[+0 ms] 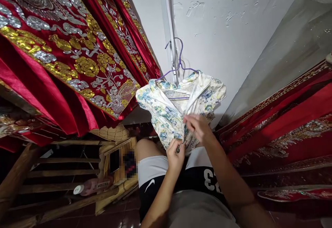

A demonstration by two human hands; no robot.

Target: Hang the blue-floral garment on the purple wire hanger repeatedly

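Note:
A white short-sleeved shirt point(166, 117) with a blue, green and yellow flower print hangs on a purple hanger point(181, 57) in front of me. Its collar is spread, and its lower part rests over my lap. My left hand point(175, 151) pinches the front edge of the shirt low down, fingers closed on the cloth. Higher up, at the base of the neckline, my right hand point(195, 124) has its fingers bent together on the same front edge. Motion blurs it slightly. Whether a button lies between its fingers is hidden.
Red satin cloth point(86, 65) with gold and silver sequins hangs at the left, and more red garments point(285, 141) at the right. A white wall point(215, 24) stands behind the hanger. Low at the left are a wooden bench point(59, 187) and a pink bottle with a white cap point(90, 187).

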